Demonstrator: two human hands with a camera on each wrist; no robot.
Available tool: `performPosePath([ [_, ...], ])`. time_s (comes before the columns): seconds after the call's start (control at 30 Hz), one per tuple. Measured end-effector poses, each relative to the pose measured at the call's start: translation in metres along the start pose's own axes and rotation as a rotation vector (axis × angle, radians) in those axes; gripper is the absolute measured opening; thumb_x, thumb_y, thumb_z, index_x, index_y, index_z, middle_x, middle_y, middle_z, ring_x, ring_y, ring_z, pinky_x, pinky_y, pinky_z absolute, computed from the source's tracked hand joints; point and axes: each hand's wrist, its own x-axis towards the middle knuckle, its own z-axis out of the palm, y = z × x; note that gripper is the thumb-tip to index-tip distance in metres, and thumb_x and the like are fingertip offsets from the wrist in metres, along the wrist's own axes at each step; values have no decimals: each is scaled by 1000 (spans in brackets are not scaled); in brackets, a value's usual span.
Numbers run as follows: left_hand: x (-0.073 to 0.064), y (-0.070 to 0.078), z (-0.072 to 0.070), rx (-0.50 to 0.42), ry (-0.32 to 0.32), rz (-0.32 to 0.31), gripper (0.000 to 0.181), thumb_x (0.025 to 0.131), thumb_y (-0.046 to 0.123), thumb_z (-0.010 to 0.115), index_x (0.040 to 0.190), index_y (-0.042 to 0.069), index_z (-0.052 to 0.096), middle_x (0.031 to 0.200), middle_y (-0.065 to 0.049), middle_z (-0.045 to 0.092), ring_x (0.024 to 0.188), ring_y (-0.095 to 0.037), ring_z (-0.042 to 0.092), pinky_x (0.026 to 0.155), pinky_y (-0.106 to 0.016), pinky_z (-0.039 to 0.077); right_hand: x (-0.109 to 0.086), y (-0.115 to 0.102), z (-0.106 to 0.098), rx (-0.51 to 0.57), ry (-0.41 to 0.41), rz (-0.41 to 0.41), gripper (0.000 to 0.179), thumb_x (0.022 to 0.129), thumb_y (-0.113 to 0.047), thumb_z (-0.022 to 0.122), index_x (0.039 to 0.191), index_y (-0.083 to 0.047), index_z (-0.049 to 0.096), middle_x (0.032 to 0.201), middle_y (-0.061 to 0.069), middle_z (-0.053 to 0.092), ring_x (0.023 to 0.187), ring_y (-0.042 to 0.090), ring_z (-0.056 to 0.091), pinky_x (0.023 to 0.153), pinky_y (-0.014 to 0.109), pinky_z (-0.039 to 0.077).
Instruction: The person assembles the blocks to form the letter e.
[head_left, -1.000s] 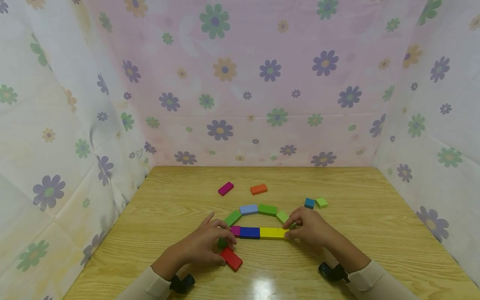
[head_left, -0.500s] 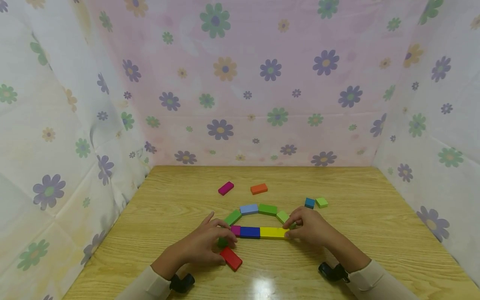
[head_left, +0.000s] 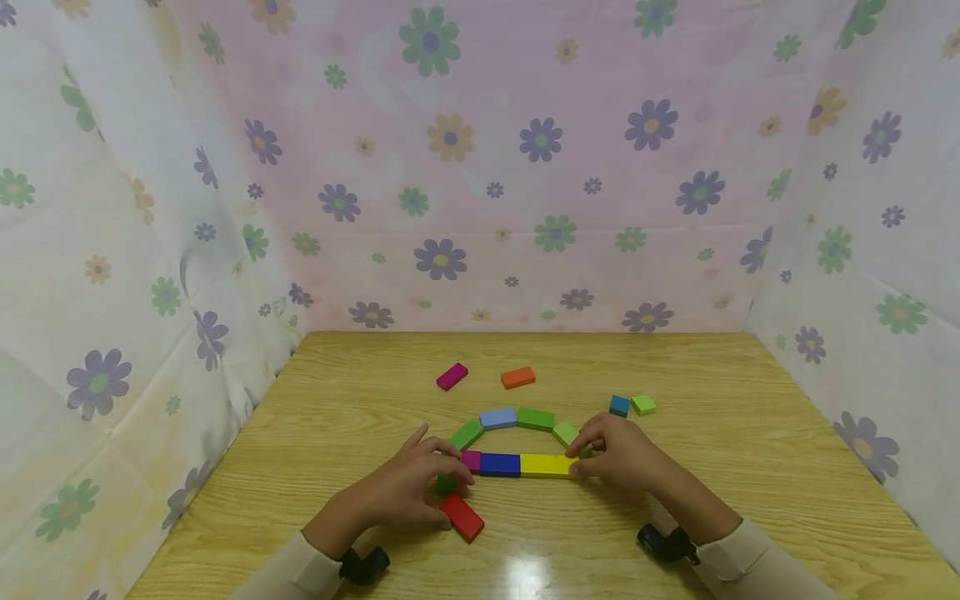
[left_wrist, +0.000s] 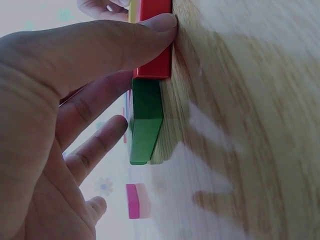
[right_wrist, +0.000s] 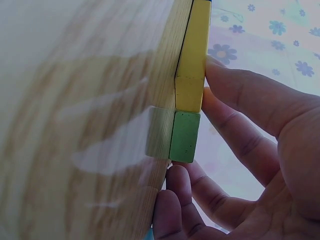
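Observation:
On the wooden table, a straight row holds a magenta block [head_left: 471, 462], a dark blue block [head_left: 499, 465] and a yellow block [head_left: 546, 466]. Behind it curve a green block [head_left: 465, 435], a light blue block [head_left: 498, 419], another green block [head_left: 536, 419] and a lime block [head_left: 566, 434]. My left hand [head_left: 408, 490] spreads over the left end, its thumb against a red block [head_left: 462, 517]; a dark green block [left_wrist: 146, 117] lies below its fingers. My right hand [head_left: 618, 454] touches the yellow block's right end with thumb and index finger, beside a green block [right_wrist: 185, 136].
Farther back lie a loose magenta block [head_left: 452, 377] and an orange block [head_left: 518, 378]. Behind the right hand sit a small blue block [head_left: 619, 406] and a small lime block [head_left: 642, 405]. Flowered cloth [head_left: 510, 200] encloses the table's back and sides.

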Motion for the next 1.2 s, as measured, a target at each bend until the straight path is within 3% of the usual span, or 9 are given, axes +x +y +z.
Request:
performPosePath([
  [1.2, 1, 1, -6, 39, -26, -38, 51, 78, 23, 92, 123, 33, 69, 110, 29, 69, 139, -13, 44, 125, -66, -1, 1, 1, 0, 1, -9, 0, 13, 81, -28, 90, 91, -31, 82, 114, -2, 64, 106, 20, 60, 91, 46, 55],
])
